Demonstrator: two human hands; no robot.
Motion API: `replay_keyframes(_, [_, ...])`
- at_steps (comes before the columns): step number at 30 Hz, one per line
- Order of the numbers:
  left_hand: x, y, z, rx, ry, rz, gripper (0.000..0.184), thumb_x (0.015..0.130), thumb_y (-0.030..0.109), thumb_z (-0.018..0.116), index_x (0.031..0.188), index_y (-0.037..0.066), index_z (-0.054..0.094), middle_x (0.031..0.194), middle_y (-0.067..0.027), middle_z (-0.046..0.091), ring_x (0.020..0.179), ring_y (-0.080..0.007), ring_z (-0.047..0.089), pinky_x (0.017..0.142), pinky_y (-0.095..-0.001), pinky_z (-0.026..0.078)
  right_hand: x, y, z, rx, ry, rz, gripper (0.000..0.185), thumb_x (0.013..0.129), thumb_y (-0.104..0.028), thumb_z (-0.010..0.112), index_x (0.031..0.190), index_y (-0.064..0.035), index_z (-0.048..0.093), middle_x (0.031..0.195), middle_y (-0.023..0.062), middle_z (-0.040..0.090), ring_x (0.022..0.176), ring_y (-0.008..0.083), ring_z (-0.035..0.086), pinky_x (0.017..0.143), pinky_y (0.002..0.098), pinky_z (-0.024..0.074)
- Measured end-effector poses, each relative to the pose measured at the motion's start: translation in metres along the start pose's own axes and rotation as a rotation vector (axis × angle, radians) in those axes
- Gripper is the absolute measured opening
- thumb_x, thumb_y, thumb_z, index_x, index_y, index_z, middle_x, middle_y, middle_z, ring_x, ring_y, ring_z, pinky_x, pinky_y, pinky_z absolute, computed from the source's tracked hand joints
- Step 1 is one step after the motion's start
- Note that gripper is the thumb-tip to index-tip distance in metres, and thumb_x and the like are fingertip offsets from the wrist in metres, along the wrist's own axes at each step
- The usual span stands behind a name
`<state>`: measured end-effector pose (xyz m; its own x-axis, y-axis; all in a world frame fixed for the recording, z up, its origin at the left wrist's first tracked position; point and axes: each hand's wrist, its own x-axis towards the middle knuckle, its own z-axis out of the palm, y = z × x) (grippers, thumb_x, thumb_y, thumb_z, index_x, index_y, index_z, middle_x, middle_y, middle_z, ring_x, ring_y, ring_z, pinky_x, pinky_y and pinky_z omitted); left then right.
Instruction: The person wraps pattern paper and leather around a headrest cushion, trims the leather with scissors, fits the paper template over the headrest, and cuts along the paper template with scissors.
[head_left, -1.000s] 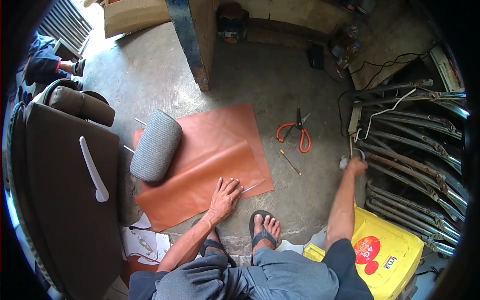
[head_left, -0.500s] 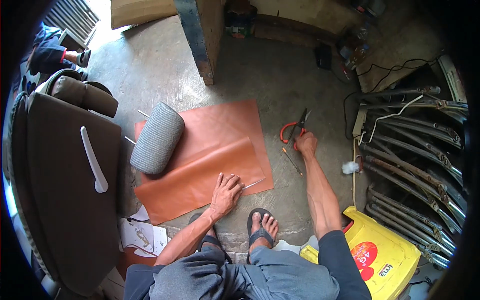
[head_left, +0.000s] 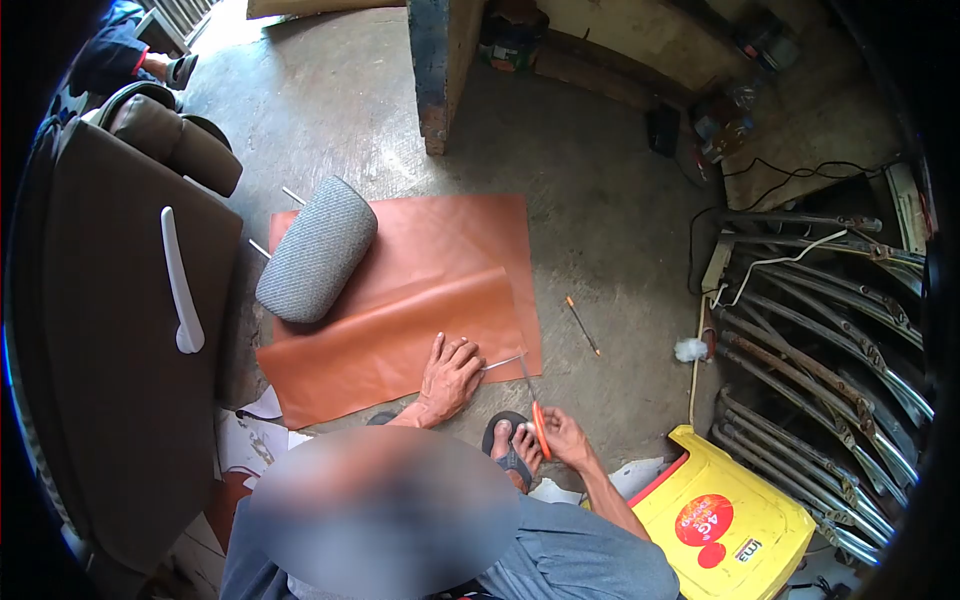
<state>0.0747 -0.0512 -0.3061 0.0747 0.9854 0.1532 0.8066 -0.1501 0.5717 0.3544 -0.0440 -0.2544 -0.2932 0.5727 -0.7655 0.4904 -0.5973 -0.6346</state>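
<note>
My left hand [head_left: 452,382] lies with its fingers stretched out on the folded-over part of an orange-brown leather-like sheet [head_left: 440,235]. A thin pale stick [head_left: 503,361] pokes out from beside its fingers toward the sheet's right edge; its other end is hidden. In my right hand [head_left: 566,438] is a pair of scissors [head_left: 541,430] with orange-red handles. Their blades point up at the sheet's lower right edge, close to the stick's tip; whether they touch the sheet I cannot tell. A grey woven headrest [head_left: 318,250] with two metal rods rests on the sheet's left side.
An orange-tipped pen [head_left: 583,325] lies right of the sheet. Metal tube frames [head_left: 820,370] are stacked at the right, near a yellow plastic container [head_left: 745,510]. A dark seat [head_left: 120,350] stands at the left, a post [head_left: 432,80] ahead. A blurred patch covers the lower middle.
My right hand has lifted the scissors off the floor and brought them left and toward me, to the sheet's edge. My left hand stays on the sheet.
</note>
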Motion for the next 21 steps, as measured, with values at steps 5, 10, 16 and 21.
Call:
replay_keyframes(5, [-0.001, -0.001, 0.0, -0.002, 0.004, 0.001, 0.022, 0.088, 0.023, 0.069, 0.108, 0.013, 0.066, 0.121, -0.0077, 0.06, 0.127, -0.0279, 0.051, 0.118, -0.0592, 0.027, -0.011, -0.012, -0.005, -0.176, -0.006, 0.127, 0.063, 0.08, -0.048, 0.085, 0.113, 0.0026, 0.067, 0.092, 0.0101, 0.073, 0.083, 0.0173, 0.07, 0.071, 0.0308, 0.0569])
replay_keyframes(10, [0.0, 0.003, 0.001, 0.0, 0.001, -0.03, 0.026, 0.087, 0.025, 0.07, 0.11, 0.013, 0.065, 0.121, -0.0076, 0.058, 0.127, -0.028, 0.05, 0.118, -0.0595, 0.026, 0.002, -0.002, -0.014, -0.248, -0.03, 0.121, 0.063, 0.081, -0.049, 0.083, 0.113, 0.0023, 0.068, 0.091, 0.0099, 0.073, 0.08, 0.016, 0.069, 0.068, 0.0288, 0.0554])
replay_keyframes(16, [0.003, 0.004, 0.008, 0.048, -0.009, -0.047, 0.026, 0.086, 0.026, 0.07, 0.109, 0.013, 0.066, 0.118, -0.0081, 0.058, 0.126, -0.0287, 0.05, 0.116, -0.0627, 0.026, -0.008, -0.014, -0.01, -0.182, -0.047, 0.115, 0.043, 0.09, -0.038, 0.078, 0.109, -0.0009, 0.068, 0.077, 0.0008, 0.066, 0.061, 0.0085, 0.059, 0.052, 0.0238, 0.0464])
replay_keyframes(21, [0.001, -0.001, 0.008, 0.16, -0.027, 0.052, 0.027, 0.085, 0.025, 0.069, 0.109, 0.013, 0.068, 0.115, -0.0069, 0.059, 0.125, -0.0295, 0.05, 0.114, -0.066, 0.027, -0.017, -0.021, -0.004, -0.158, -0.026, 0.14, 0.043, 0.09, -0.038, 0.078, 0.11, -0.0006, 0.068, 0.078, 0.0015, 0.067, 0.062, 0.0091, 0.06, 0.052, 0.0243, 0.0468])
